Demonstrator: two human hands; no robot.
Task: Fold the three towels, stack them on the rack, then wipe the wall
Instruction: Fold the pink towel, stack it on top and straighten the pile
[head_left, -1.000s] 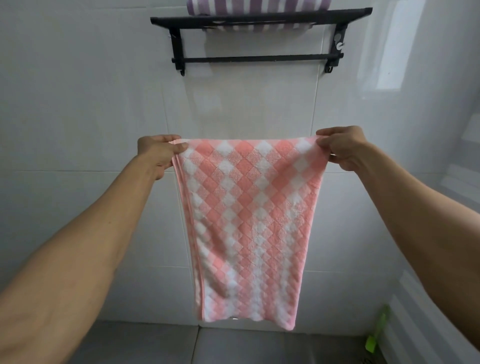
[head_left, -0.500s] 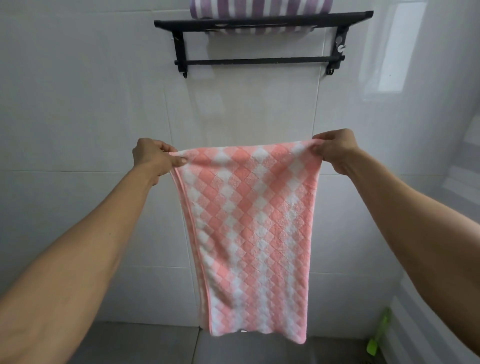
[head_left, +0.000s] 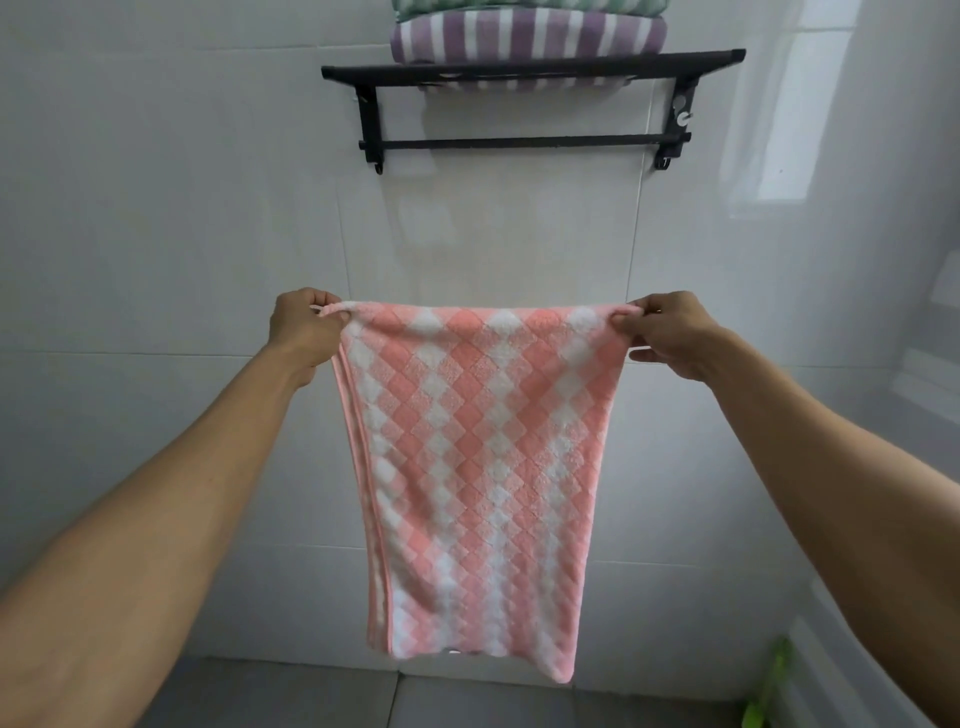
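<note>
Hands pinch the top corners of a pink-and-white checked cloth towel (head_left: 475, 467), left hand (head_left: 303, 332) and right hand (head_left: 670, 332) apart. Above, folded purple-striped towel (head_left: 527, 37) and green towel (head_left: 524, 6) sit stacked on the black metal wall rack (head_left: 530, 70).

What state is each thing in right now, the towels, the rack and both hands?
Pink checked towel: hanging lengthwise, doubled, held by its top corners.
Purple striped towel: folded, on the rack.
Green towel: folded, atop the purple one.
Rack: wall-mounted, lower bar bare.
Left hand: pinching the left corner.
Right hand: pinching the right corner.
</note>
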